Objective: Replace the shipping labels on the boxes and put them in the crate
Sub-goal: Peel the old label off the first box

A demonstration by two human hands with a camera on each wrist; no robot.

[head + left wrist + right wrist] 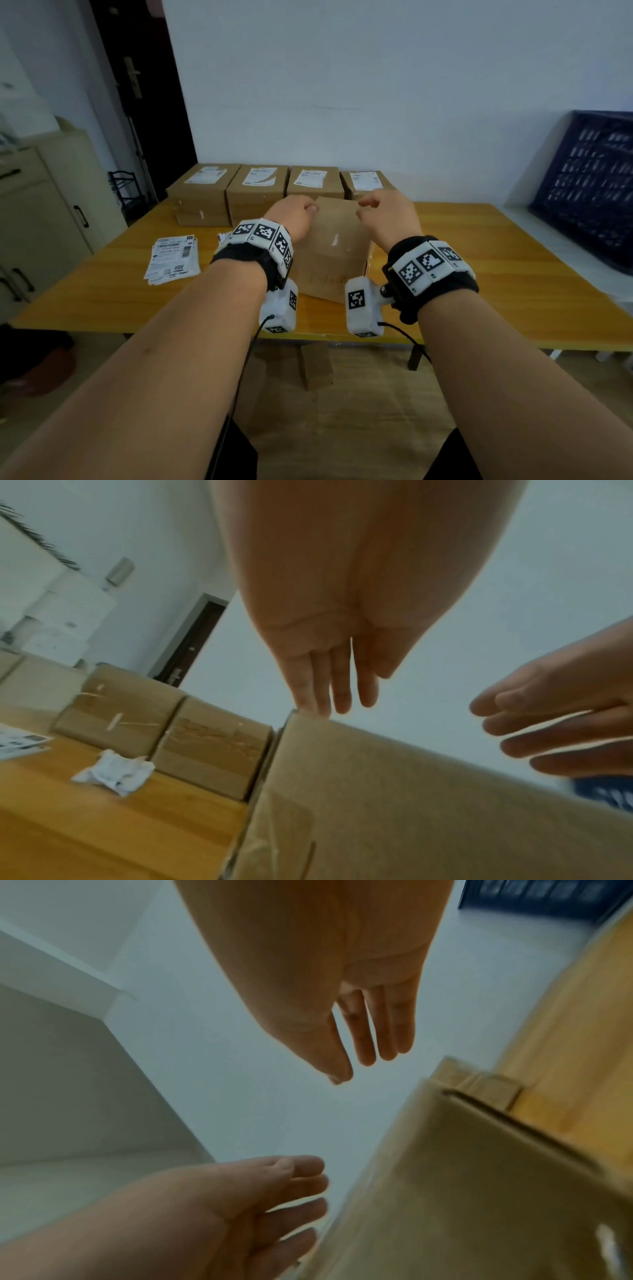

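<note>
Table: box under fingers.

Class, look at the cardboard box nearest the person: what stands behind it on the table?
Behind the near box, a row of four labelled boxes stands against the wall. The hands and the near box cover parts of the two right-hand ones.

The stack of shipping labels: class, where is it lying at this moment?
In the head view, the stack of shipping labels lies flat on the wooden table, left of the left hand and in front of the row of boxes.
</note>
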